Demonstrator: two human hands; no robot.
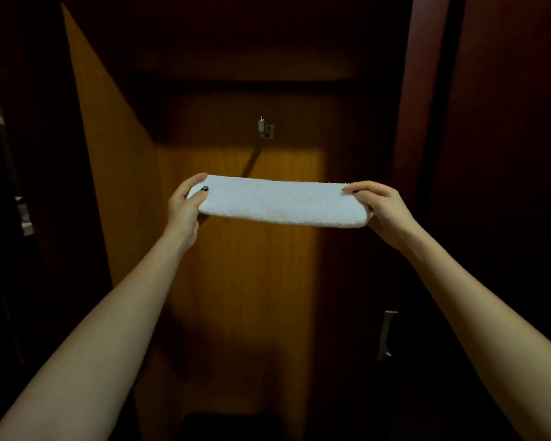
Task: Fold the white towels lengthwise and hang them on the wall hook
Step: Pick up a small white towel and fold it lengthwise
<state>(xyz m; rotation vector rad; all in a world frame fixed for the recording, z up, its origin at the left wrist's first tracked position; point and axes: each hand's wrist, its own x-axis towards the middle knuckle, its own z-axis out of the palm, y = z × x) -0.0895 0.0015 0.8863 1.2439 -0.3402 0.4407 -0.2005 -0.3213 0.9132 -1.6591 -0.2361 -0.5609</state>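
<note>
Folding looks finished on the piece in hand: we find the white towel (280, 202) as a narrow, flat band, thick along its near edge, which suggests several layers. It is stretched level between the two hands and touches nothing else. The left hand (185, 205) grips one end, with the thumb on the top face and the fingers tucked beneath. The right hand (379, 208) grips the opposite end in the same way, thumb on top and fingers curled under. Neither hand holds anything besides the towel. The wall hook (265, 128) sits on the wooden back panel (236, 265), above and beyond the hands and roughly over the midpoint between them. It is bare, and the towel is well apart from it. We judge this towel past the folding step and at the start of hanging, so no part of the hanging is done yet. What remains is to raise the band to the hook and settle it there so that it does not slide off. The light is dim and the hook is small, so we cannot tell its exact shape. The task speaks of several towels, but we see only this one and cannot tell how many are left. A metal door handle (385, 335), below and outward of the right hand, plays no part.
</note>
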